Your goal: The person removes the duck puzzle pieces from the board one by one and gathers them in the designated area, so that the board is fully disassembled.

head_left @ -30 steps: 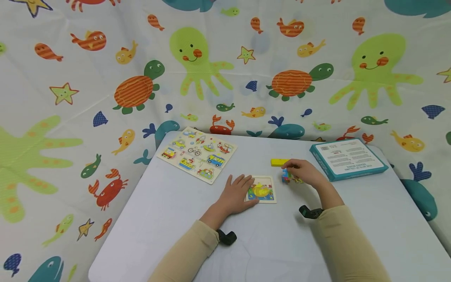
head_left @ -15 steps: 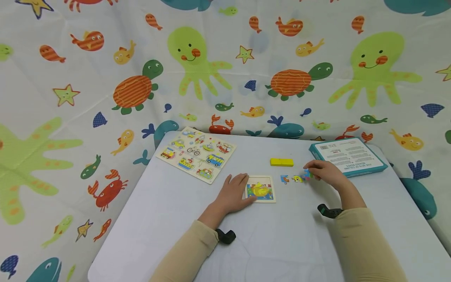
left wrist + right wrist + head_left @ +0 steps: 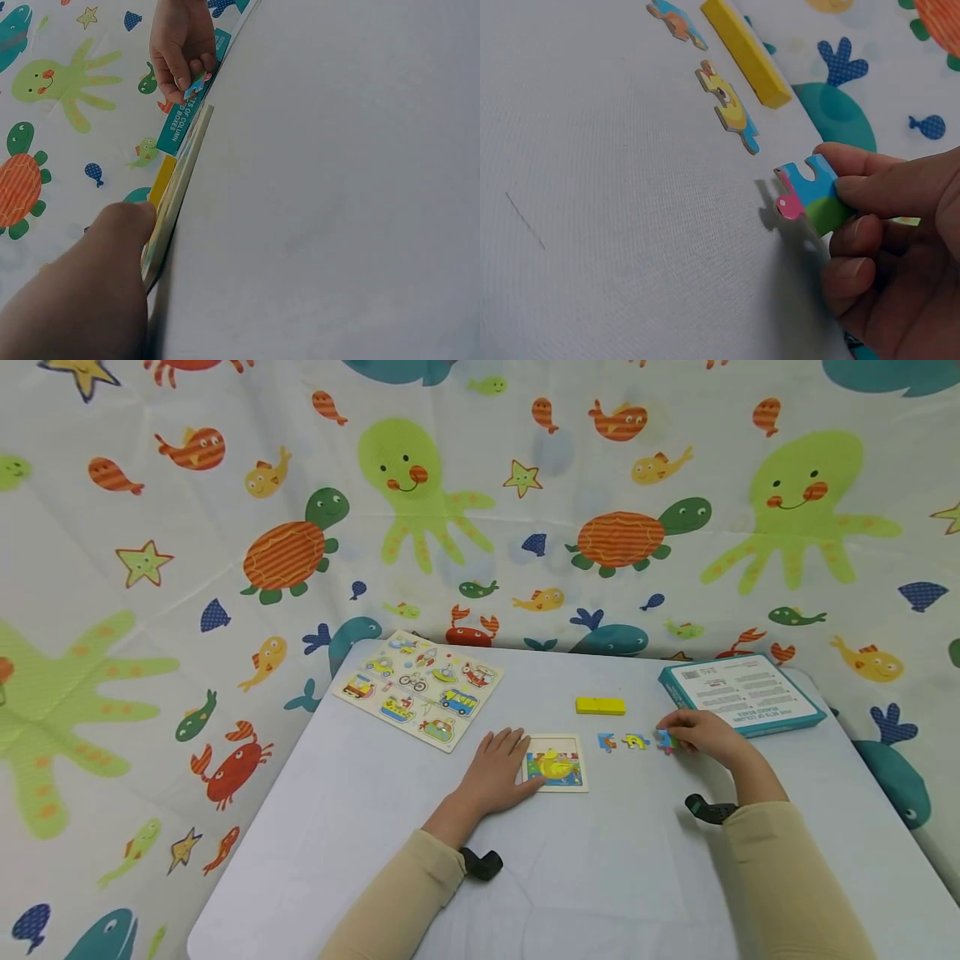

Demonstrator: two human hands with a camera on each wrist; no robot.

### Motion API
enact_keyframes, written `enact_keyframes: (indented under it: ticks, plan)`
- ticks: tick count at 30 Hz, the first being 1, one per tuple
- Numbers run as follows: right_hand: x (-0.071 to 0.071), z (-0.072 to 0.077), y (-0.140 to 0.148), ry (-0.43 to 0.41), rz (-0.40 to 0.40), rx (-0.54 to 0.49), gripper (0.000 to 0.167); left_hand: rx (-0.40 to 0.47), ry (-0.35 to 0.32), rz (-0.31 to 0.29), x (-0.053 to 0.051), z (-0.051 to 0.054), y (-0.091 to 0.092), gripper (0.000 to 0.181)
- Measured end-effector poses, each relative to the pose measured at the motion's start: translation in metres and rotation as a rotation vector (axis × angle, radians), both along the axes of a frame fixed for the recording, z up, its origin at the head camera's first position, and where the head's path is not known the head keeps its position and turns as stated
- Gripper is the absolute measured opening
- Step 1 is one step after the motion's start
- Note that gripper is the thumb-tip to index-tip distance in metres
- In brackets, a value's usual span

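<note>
My right hand pinches a puzzle piece between thumb and index finger. The piece is blue and green with a pink knob, and is held just over the table at the right end of a row. Two more puzzle pieces lie flat to its left: one with a yellow face and an orange-and-blue one. My left hand lies with fingers extended on the left side of a small wooden puzzle board showing a yellow duck. Its thumb touches the board's near edge.
A yellow block lies behind the loose pieces. A teal box is at the back right. A larger peg board with vehicle pictures sits at the back left. Behind the white table hangs a sea-animal curtain.
My right hand has moved right from beside the yellow block, exposing a row of pieces, and now holds the blue-and-green piece at the row's right end. The left hand stays on the board.
</note>
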State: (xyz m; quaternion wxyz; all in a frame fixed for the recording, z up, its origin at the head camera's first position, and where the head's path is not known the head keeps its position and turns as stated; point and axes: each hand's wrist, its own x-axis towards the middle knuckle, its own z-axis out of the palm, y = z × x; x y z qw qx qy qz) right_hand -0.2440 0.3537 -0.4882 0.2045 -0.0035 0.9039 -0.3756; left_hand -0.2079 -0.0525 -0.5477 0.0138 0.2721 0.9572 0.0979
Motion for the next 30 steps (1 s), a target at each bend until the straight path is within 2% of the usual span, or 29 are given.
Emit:
enact_keyframes:
  ticks: [13, 30]
  plan:
    - [-0.006, -0.008, -0.002, 0.015, 0.032, 0.084, 0.024, 0.028, -0.017, -0.007, 0.001, 0.006, -0.003, 0.082]
    - [-0.002, -0.012, -0.006, 0.051, 0.011, 0.134, 0.025, 0.014, -0.001, -0.004, 0.0, 0.003, -0.003, 0.075]
